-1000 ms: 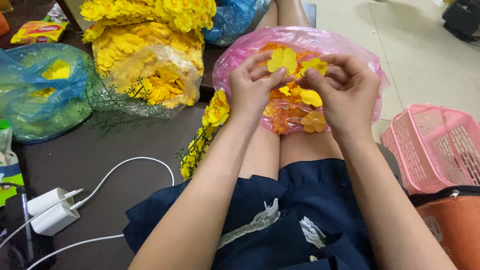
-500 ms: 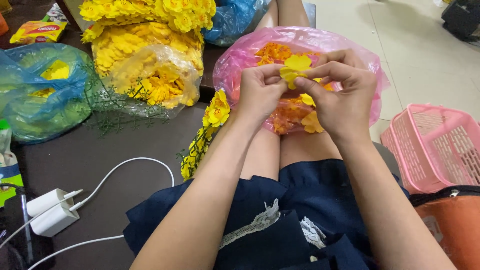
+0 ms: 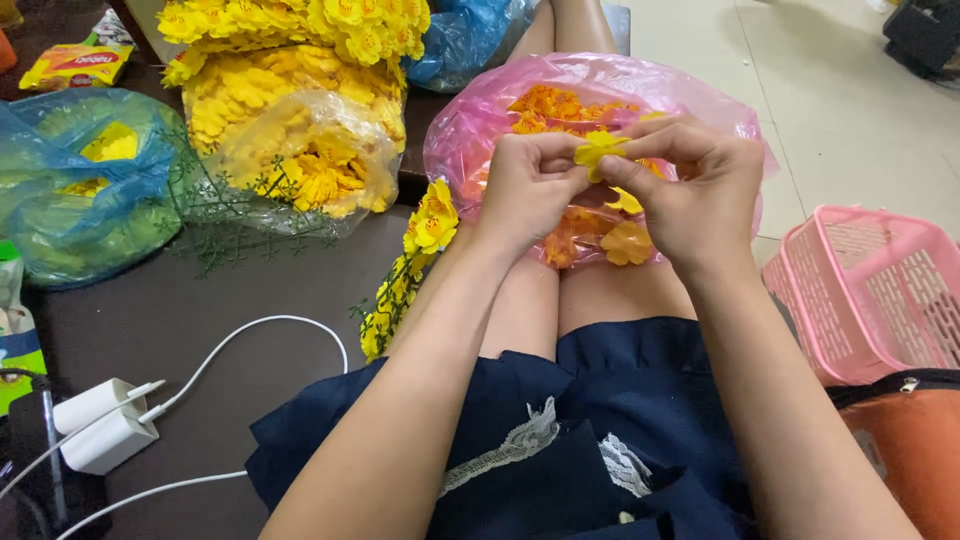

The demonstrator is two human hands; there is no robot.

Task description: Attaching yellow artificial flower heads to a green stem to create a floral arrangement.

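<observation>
Head view: yellow flower (image 3: 598,150) half-hidden between pinching fingers (image 3: 640,180).

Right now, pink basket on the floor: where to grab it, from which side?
Take the pink basket by its top rim, coming from above. It stands upright and open, and the rim is a thick band over thin slotted walls. Its near corner is hidden behind an orange bag, so grip the far or left edge.

Glossy pink plastic bag (image 3: 480,140) (crinkled), matt cloth petals (image 3: 598,148)
</observation>
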